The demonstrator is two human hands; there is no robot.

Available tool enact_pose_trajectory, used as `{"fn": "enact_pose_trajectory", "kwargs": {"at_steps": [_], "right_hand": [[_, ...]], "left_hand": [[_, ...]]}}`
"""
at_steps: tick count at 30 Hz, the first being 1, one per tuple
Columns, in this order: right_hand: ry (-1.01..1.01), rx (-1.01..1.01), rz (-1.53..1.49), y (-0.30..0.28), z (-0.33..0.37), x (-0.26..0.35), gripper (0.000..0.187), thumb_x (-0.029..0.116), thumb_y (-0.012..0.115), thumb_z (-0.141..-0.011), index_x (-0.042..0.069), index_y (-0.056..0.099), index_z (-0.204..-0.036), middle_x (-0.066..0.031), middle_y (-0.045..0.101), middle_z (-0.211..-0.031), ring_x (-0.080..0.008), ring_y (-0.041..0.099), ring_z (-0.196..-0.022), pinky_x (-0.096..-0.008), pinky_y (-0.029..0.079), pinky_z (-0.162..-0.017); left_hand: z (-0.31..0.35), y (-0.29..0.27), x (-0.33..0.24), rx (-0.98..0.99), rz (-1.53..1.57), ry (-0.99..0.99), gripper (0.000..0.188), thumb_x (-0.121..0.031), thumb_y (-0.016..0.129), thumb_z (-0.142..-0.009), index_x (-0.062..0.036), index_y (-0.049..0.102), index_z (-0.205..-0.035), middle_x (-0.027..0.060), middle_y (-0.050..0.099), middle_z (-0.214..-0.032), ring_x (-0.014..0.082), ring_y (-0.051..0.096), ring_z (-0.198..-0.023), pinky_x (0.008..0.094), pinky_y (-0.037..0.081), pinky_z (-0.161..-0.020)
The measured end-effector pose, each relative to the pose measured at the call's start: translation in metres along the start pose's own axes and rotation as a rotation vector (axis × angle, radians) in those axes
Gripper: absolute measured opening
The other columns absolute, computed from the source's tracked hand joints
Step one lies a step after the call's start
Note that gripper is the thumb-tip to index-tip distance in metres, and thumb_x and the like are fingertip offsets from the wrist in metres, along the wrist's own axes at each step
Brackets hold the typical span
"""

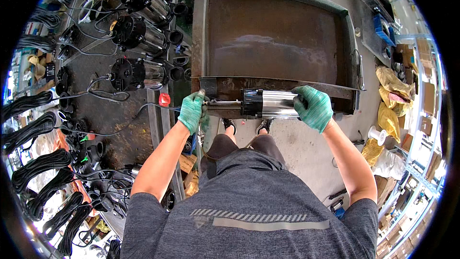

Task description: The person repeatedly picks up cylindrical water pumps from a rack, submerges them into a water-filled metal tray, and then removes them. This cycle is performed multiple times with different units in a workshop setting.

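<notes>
A submersible pump (278, 103), with a bright steel cylinder body and a black ribbed end, lies on its side along the near edge of the metal tray. My right hand (315, 108), in a green knit glove, grips the right part of the steel body. My left hand (192, 111), gloved the same way, is closed just left of the pump. Between that hand and the black end runs a thin metal rod (224, 103). What sits inside the left fingers is hidden. A black cable with a red tag (164, 100) leads leftward from near that hand.
The rusty deep tray (201, 29) with raised metal walls stands ahead. More pumps (136, 74) line the dark bench at left, beside coiled black cables (40, 164). Yellow sacks (389, 121), a white spool (377, 135) and a blue crate (384, 29) lie at right.
</notes>
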State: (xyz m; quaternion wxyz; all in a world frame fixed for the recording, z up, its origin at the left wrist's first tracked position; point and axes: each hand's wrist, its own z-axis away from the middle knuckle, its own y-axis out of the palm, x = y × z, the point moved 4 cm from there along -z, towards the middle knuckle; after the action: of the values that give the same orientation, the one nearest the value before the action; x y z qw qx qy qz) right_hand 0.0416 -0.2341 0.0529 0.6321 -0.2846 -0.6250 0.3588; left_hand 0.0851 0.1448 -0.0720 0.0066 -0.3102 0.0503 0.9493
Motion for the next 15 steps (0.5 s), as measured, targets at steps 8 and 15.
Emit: {"fn": "enact_pose_trajectory", "kwargs": {"at_steps": [8, 15], "right_hand": [[-0.005, -0.008, -0.003, 0.001, 0.002, 0.001, 0.025, 0.015, 0.074, -0.083, 0.01, 0.073, -0.107, -0.0094, 0.071, -0.085, -0.0269, 0.07, -0.068, -0.0373, 0.056, -0.062], [-0.102, 0.024, 0.056, 0.002, 0.007, -0.004, 0.028, 0.021, 0.078, -0.085, 0.008, 0.073, -0.108, -0.0123, 0.073, -0.091, -0.0294, 0.072, -0.074, -0.0384, 0.058, -0.065]], "left_hand": [[0.001, 0.001, 0.004, -0.064, 0.006, 0.002, 0.034, -0.04, 0.056, -0.107, -0.01, 0.063, -0.093, -0.0032, 0.048, -0.061, 0.0082, 0.041, -0.047, 0.0258, 0.033, -0.041], [0.016, 0.005, -0.002, -0.09, 0.141, 0.046, 0.029, -0.039, 0.055, -0.106, -0.0125, 0.063, -0.099, -0.0028, 0.053, -0.068, 0.0074, 0.041, -0.05, 0.0245, 0.031, -0.043]]}}
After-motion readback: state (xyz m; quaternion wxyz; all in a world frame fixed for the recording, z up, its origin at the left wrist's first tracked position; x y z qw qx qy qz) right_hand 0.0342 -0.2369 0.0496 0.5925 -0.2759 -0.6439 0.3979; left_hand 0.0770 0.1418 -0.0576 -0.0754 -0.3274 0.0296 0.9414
